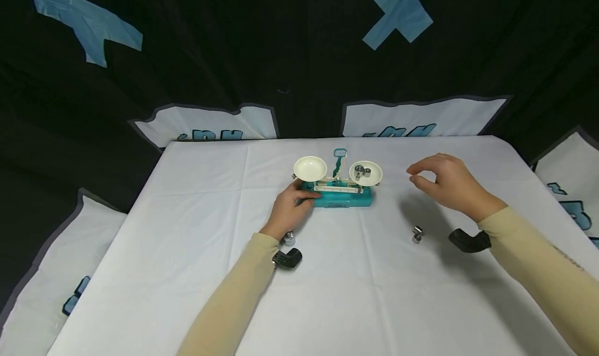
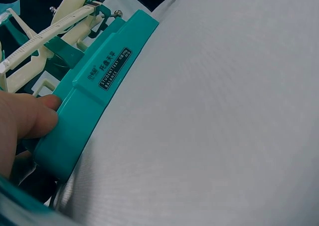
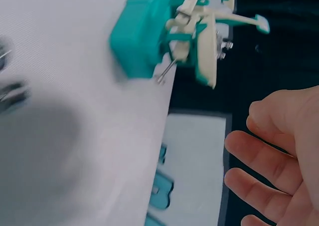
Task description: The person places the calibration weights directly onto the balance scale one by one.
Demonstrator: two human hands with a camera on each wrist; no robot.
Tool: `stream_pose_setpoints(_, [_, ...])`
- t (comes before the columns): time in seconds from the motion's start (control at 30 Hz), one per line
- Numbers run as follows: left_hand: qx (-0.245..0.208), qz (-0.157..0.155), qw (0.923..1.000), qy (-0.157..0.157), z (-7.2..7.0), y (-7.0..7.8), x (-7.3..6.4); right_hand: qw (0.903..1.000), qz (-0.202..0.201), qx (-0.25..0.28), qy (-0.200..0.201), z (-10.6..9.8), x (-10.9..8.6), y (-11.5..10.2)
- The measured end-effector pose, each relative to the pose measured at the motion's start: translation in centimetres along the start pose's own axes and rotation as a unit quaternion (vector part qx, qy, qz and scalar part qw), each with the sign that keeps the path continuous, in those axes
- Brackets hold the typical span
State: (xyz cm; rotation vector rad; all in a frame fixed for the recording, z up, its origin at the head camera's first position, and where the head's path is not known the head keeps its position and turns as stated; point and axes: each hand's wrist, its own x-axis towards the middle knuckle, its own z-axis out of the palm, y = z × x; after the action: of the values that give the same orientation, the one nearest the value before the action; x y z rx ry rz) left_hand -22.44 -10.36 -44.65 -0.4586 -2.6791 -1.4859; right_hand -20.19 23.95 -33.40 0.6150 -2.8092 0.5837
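Note:
A green student tray balance with two cream pans stands on the white cloth. My left hand grips the left end of its base, the thumb lying along the green edge in the left wrist view. Several small metal weights sit in the right pan, while nothing lies in the left pan. My right hand hangs in the air to the right of the balance, fingers loosely bent and holding nothing.
Two metal weights lie on the cloth below the right hand. More metal weights are beside the left wrist, partly hidden by it. The white table's far edge runs behind the balance, with a black curtain beyond.

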Motion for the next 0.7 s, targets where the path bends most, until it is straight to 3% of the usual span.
stream_pose_setpoints(0.3, [0.012, 0.011, 0.9999, 0.003, -0.1, -0.4, 0.1, 0.9996, 0.017, 0.006, 0.023, 0.2, -4.2, 2.7])
stream_pose_setpoints(0.7, [0.002, 0.004, 1.0, 0.0, 0.1, -0.4, 0.2, 0.995, -0.019, 0.033, 0.092, 3.9, -8.5, 2.4])
